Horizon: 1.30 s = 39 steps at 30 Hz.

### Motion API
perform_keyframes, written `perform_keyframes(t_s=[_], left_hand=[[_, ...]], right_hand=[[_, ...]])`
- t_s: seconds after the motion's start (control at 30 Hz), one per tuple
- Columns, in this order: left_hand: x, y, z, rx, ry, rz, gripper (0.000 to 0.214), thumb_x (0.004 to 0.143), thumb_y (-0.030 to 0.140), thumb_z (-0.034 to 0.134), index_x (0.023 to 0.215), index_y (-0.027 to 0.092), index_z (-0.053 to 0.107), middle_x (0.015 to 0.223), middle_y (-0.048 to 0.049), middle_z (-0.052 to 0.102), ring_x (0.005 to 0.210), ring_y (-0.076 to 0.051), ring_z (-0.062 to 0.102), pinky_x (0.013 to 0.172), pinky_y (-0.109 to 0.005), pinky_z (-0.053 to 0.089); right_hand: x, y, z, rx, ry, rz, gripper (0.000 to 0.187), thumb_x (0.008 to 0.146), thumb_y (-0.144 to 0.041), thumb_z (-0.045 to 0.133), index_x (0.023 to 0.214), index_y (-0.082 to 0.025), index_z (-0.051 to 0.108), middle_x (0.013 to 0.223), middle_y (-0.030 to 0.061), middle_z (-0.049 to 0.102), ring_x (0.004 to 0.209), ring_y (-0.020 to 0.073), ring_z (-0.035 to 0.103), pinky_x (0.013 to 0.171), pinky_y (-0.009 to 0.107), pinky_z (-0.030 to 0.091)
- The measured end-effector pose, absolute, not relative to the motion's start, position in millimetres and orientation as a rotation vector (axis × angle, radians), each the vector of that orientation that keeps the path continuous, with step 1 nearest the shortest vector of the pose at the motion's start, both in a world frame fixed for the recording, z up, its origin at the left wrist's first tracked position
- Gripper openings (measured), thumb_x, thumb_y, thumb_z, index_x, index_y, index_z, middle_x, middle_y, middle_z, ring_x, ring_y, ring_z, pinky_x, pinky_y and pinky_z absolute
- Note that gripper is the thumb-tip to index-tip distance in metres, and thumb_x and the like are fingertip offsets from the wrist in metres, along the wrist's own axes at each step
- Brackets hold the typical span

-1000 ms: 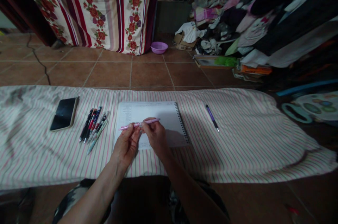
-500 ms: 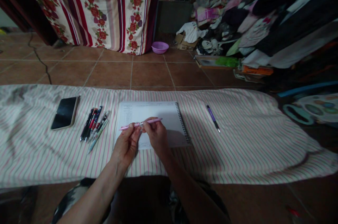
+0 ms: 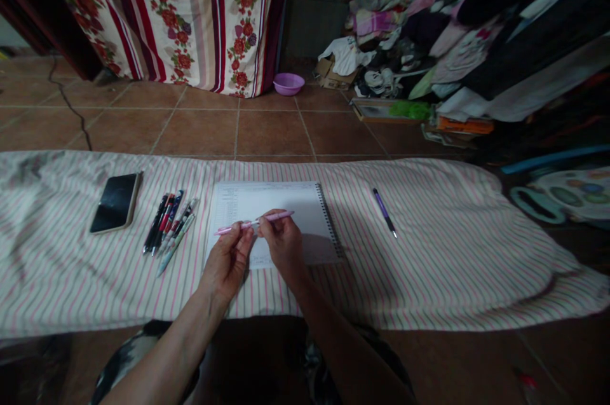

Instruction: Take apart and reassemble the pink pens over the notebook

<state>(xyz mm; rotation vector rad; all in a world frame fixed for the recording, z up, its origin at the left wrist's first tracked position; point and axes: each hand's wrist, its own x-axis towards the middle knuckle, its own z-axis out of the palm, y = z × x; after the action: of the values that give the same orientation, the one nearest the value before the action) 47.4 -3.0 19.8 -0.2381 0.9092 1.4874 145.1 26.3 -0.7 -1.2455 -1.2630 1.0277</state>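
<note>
My left hand (image 3: 227,262) and my right hand (image 3: 282,244) both pinch a pink pen (image 3: 252,223), held level just above a white spiral notebook (image 3: 305,208). The left fingers grip the pen's left part, the right fingers its right part. The notebook lies open on a striped cloth (image 3: 429,252) spread over the floor. Left of the notebook lies a bunch of several pens (image 3: 169,230). A dark phone (image 3: 114,203) rests further left. A single purple pen (image 3: 384,212) lies on the cloth to the right.
Beyond the cloth is brown tiled floor (image 3: 267,131). A floral curtain (image 3: 181,11) hangs at the back with a small purple bowl (image 3: 288,84) beside it. A pile of clothes and boxes (image 3: 429,42) fills the back right.
Both hands keep their hold on the pink pen; its right part has shifted very slightly to the right. Nothing else on the cloth has moved.
</note>
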Motion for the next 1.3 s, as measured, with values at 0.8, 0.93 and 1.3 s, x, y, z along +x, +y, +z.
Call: perform_keyframes(t_s=[0.8,0.93,1.3], left_hand=[[47.6,-2.5,22.5,-0.264,0.894,1.497,0.025,0.086,0.000,0.043,0.071,0.006,0.062,0.066,-0.0075,0.067,0.059,-0.011,0.067,0.061,-0.018,0.058],[48.3,-2.4,23.6,-0.284,0.891,1.501,0.023,0.085,-0.001,0.044,0.072,0.007,0.061,0.066,-0.0066,0.067,0.059,-0.010,0.067,0.060,-0.017,0.058],[49.4,-3.6,21.0,-0.221,0.819,1.499,0.027,0.085,-0.002,0.043,0.067,0.008,0.060,0.068,-0.0066,0.067,0.064,-0.010,0.067,0.066,-0.019,0.058]], right_hand=[[151.3,27.6,2.0,-1.246,-1.366,0.944,0.011,0.076,-0.031,0.054,0.078,-0.020,0.052,0.062,0.0001,0.061,0.056,0.0143,0.061,0.057,0.024,0.050],[151.1,25.7,7.0,-1.258,-1.417,0.888,0.009,0.076,-0.029,0.054,0.076,-0.021,0.052,0.062,-0.0005,0.062,0.054,0.0133,0.061,0.057,0.023,0.050],[151.3,23.8,9.7,-1.252,-1.458,0.901,0.007,0.075,-0.028,0.054,0.076,-0.021,0.053,0.064,-0.0009,0.065,0.057,0.0140,0.064,0.057,0.023,0.051]])
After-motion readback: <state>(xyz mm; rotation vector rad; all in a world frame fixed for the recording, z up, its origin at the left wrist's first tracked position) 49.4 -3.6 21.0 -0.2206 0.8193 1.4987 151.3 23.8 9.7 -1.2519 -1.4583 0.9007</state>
